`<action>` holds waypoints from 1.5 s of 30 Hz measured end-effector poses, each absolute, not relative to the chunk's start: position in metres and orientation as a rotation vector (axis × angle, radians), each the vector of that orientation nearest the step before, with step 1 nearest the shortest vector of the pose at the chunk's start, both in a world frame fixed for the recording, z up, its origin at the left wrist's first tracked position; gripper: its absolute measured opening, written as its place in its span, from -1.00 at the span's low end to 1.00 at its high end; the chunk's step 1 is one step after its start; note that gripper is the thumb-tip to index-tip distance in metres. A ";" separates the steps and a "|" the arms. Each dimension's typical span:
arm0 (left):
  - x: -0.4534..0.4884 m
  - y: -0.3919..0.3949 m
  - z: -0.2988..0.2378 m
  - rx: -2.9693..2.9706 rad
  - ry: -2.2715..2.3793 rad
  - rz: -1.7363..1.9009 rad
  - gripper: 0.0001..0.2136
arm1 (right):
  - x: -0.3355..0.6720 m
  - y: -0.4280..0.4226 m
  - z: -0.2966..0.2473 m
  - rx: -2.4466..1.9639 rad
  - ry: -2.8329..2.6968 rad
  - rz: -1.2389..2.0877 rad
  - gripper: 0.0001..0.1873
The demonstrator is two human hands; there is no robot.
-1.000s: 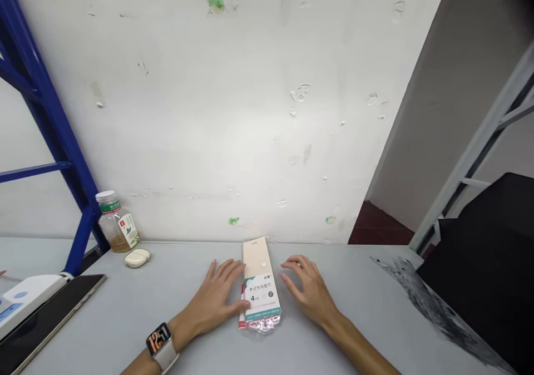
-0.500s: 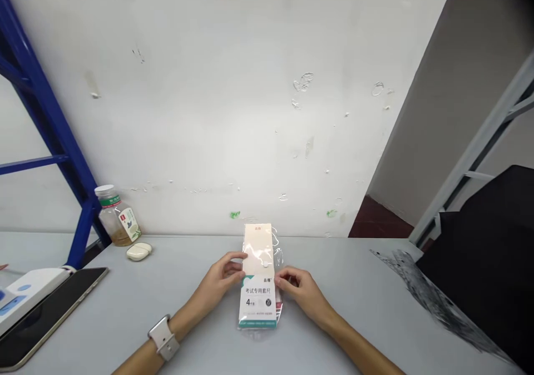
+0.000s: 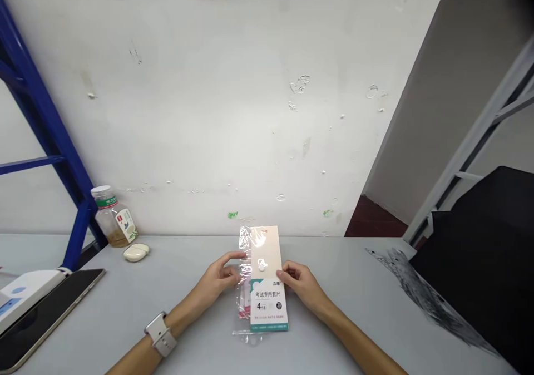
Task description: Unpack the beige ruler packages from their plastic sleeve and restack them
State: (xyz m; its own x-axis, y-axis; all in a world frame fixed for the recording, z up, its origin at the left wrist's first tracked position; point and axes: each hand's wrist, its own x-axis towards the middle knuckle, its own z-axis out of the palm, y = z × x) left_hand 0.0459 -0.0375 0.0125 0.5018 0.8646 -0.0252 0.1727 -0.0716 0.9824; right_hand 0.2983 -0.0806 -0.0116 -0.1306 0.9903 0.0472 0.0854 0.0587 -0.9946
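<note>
A slim beige ruler-set case (image 3: 269,255) with a snap button lies on the grey table before me. Its lower half is wrapped by a white and teal card sleeve (image 3: 269,315) printed with Chinese text and the numbers 4 and 20. Clear plastic packaging (image 3: 245,238) shows along the case's left side, with something pink and red inside that I cannot make out. My right hand (image 3: 305,287) pinches the case's right edge, thumb on top. At the plastic's left edge is my left hand (image 3: 217,279), its forefinger and thumb apart and fingertips touching the plastic.
A capped clear jar (image 3: 115,219) and a small cream oval case (image 3: 136,252) stand at the back left. A dark-screened tablet (image 3: 50,314) and a white device (image 3: 25,291) lie at left. Something black (image 3: 479,264) covers the right edge, beside scribbled black marks.
The ruler-set case has shifted right relative to the clear packaging, which now shows on its left instead of its right. My left fingers are off the case and at the plastic.
</note>
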 end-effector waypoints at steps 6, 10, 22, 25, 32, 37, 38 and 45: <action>0.021 -0.010 0.001 1.819 1.292 0.887 -0.55 | 0.333 -0.066 -0.019 -1.347 -1.414 0.972 -0.55; 0.003 0.003 -0.012 2.142 1.608 0.858 -0.69 | 0.355 -0.062 -0.023 -1.608 -1.489 0.741 -0.55; 0.021 -0.023 -0.008 2.653 1.575 0.574 -0.65 | 0.344 -0.066 -0.019 -1.842 -1.649 0.170 -0.56; 0.023 -0.025 -0.002 2.736 1.536 0.581 -0.62 | 0.324 -0.071 -0.011 -1.717 -1.768 0.140 -0.65; 0.036 -0.042 0.002 2.800 1.085 0.464 -0.62 | 0.285 -0.085 -0.006 -1.499 -1.921 0.501 -0.84; 0.038 -0.044 -0.002 2.582 1.122 0.560 -0.64 | 0.288 -0.080 -0.007 -1.385 -1.713 0.822 -0.82; 0.038 -0.043 -0.002 2.498 1.104 0.605 -0.65 | 0.289 -0.079 -0.007 -1.362 -1.671 0.865 -0.79; 0.051 -0.043 0.005 1.658 0.842 0.784 -0.75 | 0.289 -0.087 -0.003 -1.253 -1.609 1.029 -0.63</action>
